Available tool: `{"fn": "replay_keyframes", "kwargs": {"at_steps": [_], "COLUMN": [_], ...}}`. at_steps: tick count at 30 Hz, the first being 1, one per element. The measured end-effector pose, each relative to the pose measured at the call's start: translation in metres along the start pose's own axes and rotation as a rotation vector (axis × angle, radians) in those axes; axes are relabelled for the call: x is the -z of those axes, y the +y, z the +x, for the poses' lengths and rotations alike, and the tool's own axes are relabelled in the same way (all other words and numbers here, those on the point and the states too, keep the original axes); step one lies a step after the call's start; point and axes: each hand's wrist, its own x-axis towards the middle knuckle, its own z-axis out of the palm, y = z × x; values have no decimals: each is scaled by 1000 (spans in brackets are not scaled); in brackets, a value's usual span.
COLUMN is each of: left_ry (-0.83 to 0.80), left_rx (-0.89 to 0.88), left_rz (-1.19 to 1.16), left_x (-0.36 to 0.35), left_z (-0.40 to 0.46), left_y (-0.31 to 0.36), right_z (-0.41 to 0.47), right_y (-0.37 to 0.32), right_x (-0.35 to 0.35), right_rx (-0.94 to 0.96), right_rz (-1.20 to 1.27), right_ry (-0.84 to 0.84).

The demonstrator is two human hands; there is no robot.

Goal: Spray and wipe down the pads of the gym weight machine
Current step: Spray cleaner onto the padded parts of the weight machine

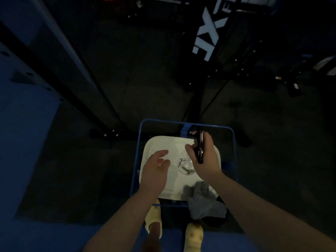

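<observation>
In dim light a blue cart [234,142] holds a white tray [163,142]. The right hand [205,157] grips a dark spray bottle [199,148] above the tray, the left hand [156,170] hovers open beside it. A grey cloth [201,200] hangs over the cart's near edge, above two pale yellow clogs [193,235]

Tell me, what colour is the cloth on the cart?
Grey cloth, seen in the head view.
</observation>
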Motion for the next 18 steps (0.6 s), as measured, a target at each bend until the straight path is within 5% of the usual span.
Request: {"fn": "replay_keyframes", "kwargs": {"at_steps": [9, 18], "left_ry": [-289, -644], "left_rx": [-248, -576], "left_rz": [278, 422], "left_x": [-63, -216], "left_z": [-37, -135], "left_y": [99, 168], "right_z": [-81, -185], "right_y": [-41, -34], "right_x": [115, 257], "right_rx": [-82, -131], "right_rz": [-130, -83], "right_ry": [379, 689]}}
